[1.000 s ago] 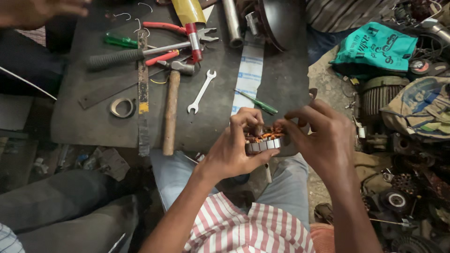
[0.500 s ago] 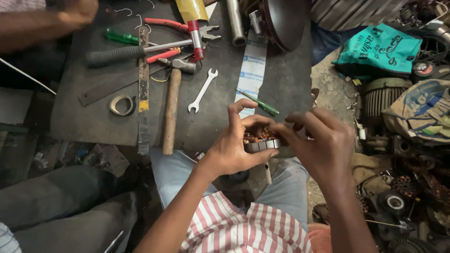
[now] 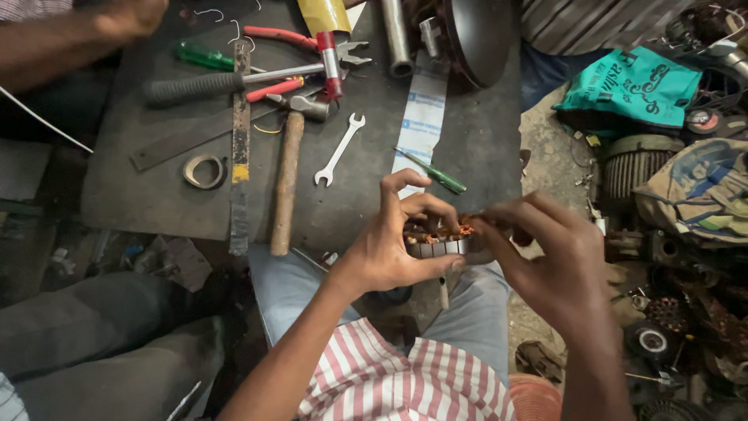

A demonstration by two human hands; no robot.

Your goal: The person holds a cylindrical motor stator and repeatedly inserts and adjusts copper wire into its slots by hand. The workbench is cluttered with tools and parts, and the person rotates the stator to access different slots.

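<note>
Between both hands sits a small round motor part [image 3: 442, 238] with copper wire. Left hand [image 3: 389, 249] cups it from below, fingers curled. Right hand [image 3: 545, 257] pinches its top edge. Beyond the fingers lies a green screwdriver [image 3: 436, 175].

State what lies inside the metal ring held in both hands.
Copper windings show inside the metal ring, held by the left hand and right hand. Fingers cover its far side and bottom.
</note>
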